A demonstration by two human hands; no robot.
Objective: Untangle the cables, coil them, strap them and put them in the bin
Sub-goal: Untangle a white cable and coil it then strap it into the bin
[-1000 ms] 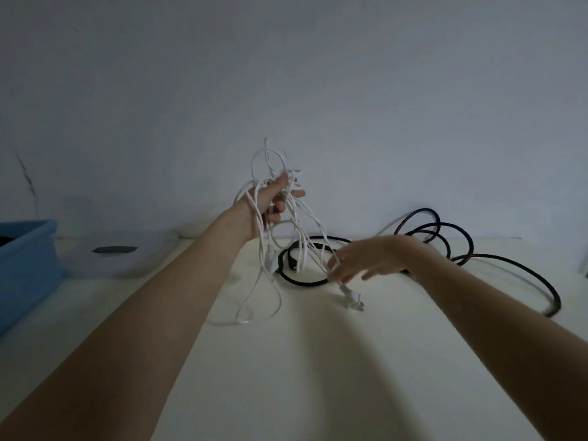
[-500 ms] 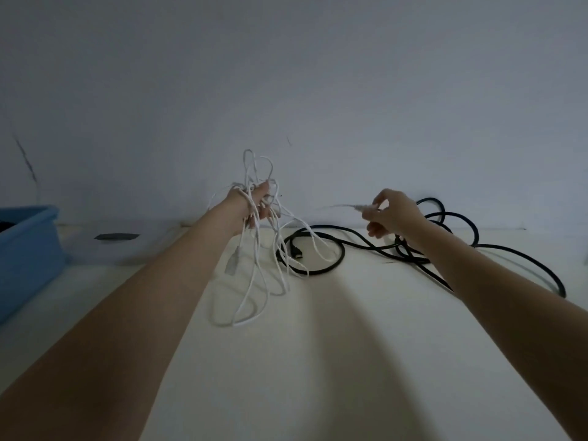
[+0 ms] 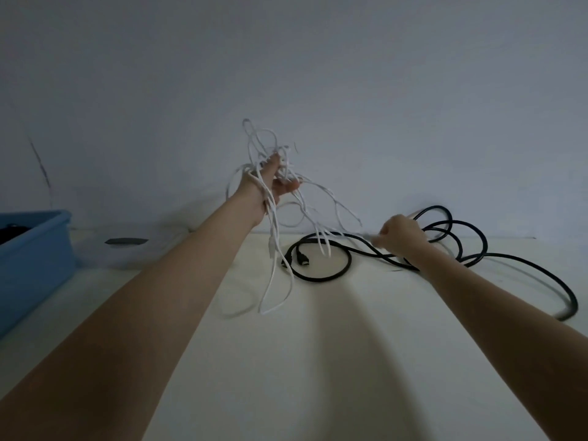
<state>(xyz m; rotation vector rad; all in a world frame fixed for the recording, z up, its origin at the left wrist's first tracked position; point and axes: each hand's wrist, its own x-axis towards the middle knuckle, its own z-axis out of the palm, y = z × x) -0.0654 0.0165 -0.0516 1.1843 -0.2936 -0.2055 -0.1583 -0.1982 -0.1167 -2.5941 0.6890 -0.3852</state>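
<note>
My left hand (image 3: pixel 270 179) is raised above the table and grips a tangled bunch of thin white cable (image 3: pixel 273 249); loops stick up above the fist and hang down to the tabletop. My right hand (image 3: pixel 401 234) is low at the right, pinching one end of the white cable and holding it out sideways. A thick black cable (image 3: pixel 451 249) lies in loose loops on the table behind and under my right hand, its two plugs near the white strands. The blue bin (image 3: pixel 35 265) stands at the left edge.
The cream table (image 3: pixel 302 361) runs up to a plain grey wall. A pale lid-like object with a dark strip (image 3: pixel 127 246) lies beside the bin at the back left.
My right hand, holding the white cable end, has dropped from chest height down toward the table. My left hand has risen a little with the bunch.
</note>
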